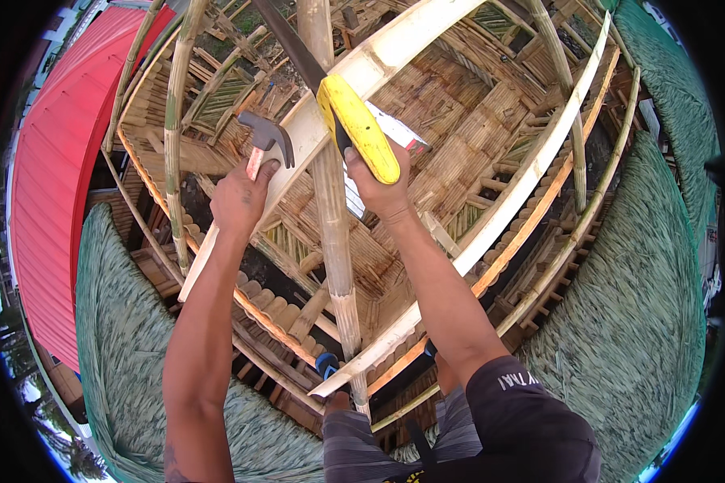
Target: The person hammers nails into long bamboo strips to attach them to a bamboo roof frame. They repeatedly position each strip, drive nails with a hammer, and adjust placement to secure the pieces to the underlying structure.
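Observation:
My left hand (240, 197) is closed round the reddish handle of a claw hammer (267, 137), whose dark head rests over a pale wooden board (391, 50). The thumb lies against this board, and I cannot tell if the fingers grip it too. In my right hand (377, 183) is a handsaw (358, 127), held by its yellow handle, its dark blade pointing away to the upper left. The board runs slantwise beneath both tools and crosses a bamboo pole (333, 217). A white and red flat object (395, 129) shows partly behind the right hand.
Below lies a floor of split bamboo (451, 121), with offcuts at its far side. A long pale strip (532, 177) curves along the right. Bamboo uprights (175, 137) stand around. Green-netted thatch (620, 314) slopes down both sides; a red metal roof (56, 185) is at left.

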### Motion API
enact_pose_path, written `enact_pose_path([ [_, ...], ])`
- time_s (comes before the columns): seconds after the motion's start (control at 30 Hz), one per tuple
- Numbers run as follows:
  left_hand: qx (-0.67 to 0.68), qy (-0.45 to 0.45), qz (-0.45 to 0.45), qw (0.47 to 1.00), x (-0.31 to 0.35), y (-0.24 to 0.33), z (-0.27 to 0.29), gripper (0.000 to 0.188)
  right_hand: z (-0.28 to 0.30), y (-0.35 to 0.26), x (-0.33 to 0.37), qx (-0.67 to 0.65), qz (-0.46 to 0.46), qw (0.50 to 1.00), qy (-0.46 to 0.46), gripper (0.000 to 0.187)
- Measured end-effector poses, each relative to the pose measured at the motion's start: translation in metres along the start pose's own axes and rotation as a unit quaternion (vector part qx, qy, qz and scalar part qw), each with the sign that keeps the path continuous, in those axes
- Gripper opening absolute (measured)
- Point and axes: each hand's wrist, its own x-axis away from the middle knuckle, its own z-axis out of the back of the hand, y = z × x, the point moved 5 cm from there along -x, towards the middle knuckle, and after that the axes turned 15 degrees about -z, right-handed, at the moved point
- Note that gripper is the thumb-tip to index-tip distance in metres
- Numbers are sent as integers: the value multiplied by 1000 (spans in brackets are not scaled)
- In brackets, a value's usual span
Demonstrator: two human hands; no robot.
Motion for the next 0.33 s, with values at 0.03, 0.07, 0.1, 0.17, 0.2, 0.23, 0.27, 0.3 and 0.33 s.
enact_pose_path([
  [0.03,10,10,-6,1000,1,1,0,63,4,-7,10,-1,23,1000,-3,7],
  [0.07,7,4,-3,1000,6,2,-1,63,17,-7,36,42,3,999,-5,9],
  [0.1,5,1,-5,1000,3,6,-1,63,32,-4,62,96,-27,995,-4,13],
  [0.17,0,30,6,1000,5,1,3,64,69,-7,148,84,-63,994,10,34],
  [0.2,9,22,3,1000,7,1,1,64,83,-13,187,83,-64,994,-10,38],
  [0.23,16,24,-6,1000,6,1,2,63,96,-19,217,72,-74,995,2,37],
  [0.27,25,31,-14,999,3,0,2,63,98,-14,216,64,-35,997,5,36],
  [0.3,39,18,-14,999,2,-3,1,62,99,-3,213,89,-67,994,-3,36],
  [0.33,35,18,-15,999,2,-7,0,62,92,24,185,126,-91,988,-14,35],
])
